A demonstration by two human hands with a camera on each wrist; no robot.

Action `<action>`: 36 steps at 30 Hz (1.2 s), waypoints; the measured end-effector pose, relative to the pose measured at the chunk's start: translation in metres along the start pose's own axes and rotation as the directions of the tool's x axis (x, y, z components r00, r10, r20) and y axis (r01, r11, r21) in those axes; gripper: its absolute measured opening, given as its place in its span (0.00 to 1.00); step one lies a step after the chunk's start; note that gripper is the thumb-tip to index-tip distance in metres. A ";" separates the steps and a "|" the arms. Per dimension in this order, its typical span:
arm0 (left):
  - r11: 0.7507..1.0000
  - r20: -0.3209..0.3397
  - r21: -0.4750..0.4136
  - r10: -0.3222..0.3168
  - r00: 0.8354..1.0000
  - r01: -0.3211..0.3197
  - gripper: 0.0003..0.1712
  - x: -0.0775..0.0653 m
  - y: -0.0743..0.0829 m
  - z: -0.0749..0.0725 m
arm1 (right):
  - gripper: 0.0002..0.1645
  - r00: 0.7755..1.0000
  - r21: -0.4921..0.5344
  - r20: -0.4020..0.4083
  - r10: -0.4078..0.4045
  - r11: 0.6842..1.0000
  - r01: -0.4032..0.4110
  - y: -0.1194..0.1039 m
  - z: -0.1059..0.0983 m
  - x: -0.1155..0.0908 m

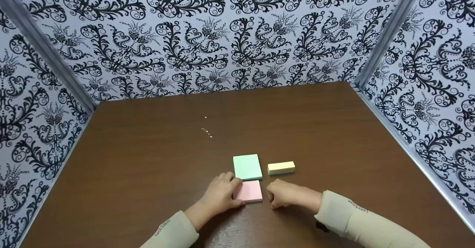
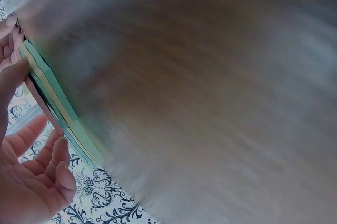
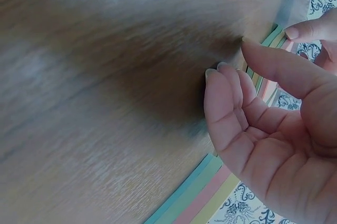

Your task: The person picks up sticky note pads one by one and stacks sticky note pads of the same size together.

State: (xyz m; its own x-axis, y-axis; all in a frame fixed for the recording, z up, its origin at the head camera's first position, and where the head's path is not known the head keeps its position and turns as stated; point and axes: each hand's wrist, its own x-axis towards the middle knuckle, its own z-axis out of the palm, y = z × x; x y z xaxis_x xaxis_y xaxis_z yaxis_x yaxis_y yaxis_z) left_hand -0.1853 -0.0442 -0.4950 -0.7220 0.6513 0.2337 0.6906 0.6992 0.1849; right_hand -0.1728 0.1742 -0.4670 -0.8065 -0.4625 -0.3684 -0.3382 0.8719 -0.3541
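My left hand grips the left side of a pink-topped sticky note pad on the brown table, thumb at the near edge and fingers at the far edge. Layered coloured edges of a pad show between thumb and fingers in the left wrist view. Just beyond lies a larger green sticky note pad. To the right of the pink pad, my right hand rests close to the table, its fingers loosely curled around nothing. In the right wrist view its thumb stands apart from the fingertips.
A narrow yellow-topped sticky note pad lies beyond the right hand, right of the green pad. Small pale specks mark the table farther back. Patterned walls enclose the table at the back and both sides.
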 end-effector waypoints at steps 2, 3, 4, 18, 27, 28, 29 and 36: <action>1.000 0.002 -0.006 -0.009 1.000 0.009 0.26 0.000 0.000 0.001 | 0.07 1.000 0.002 0.003 0.008 1.000 -0.008 0.000 0.000 0.001; 1.000 0.002 -0.009 -0.012 1.000 0.012 0.26 0.000 0.000 0.001 | 0.07 1.000 0.002 0.005 0.012 1.000 -0.012 0.000 0.000 0.001; 1.000 0.002 -0.009 -0.015 1.000 0.015 0.26 0.000 0.000 0.001 | 0.07 1.000 0.004 0.005 0.010 1.000 -0.010 0.000 0.000 0.001; 0.999 0.028 -0.013 -0.048 0.998 0.049 0.30 -0.004 -0.004 -0.003 | 0.09 0.998 -0.012 -0.012 -0.061 0.998 0.061 0.003 0.002 0.002; 0.980 0.189 -0.063 -0.172 0.967 0.187 0.24 -0.013 -0.012 -0.007 | 0.22 0.993 -0.016 -0.029 -0.113 0.994 0.112 0.002 0.000 0.002; 0.978 0.205 -0.086 -0.167 0.964 0.188 0.21 -0.013 -0.011 -0.007 | 0.24 0.993 -0.017 -0.030 -0.116 0.993 0.116 0.002 0.000 0.002; 0.975 0.220 -0.112 -0.161 0.962 0.189 0.18 -0.012 -0.011 -0.006 | 0.26 0.992 -0.015 -0.030 -0.121 0.993 0.121 0.002 0.000 0.003; 0.939 0.296 -0.237 -0.176 0.939 0.251 0.11 -0.007 -0.006 -0.003 | 0.13 0.986 0.018 -0.075 -0.147 0.989 0.148 0.004 0.001 0.008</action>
State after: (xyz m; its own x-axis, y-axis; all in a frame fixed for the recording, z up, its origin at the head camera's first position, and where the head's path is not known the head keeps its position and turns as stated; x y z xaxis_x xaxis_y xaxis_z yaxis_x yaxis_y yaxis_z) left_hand -0.1846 -0.0536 -0.4950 -0.8124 0.5753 -0.0956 0.4771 0.7499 0.4583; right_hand -0.1794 0.1736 -0.4722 -0.7821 -0.5720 -0.2473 -0.4454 0.7907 -0.4200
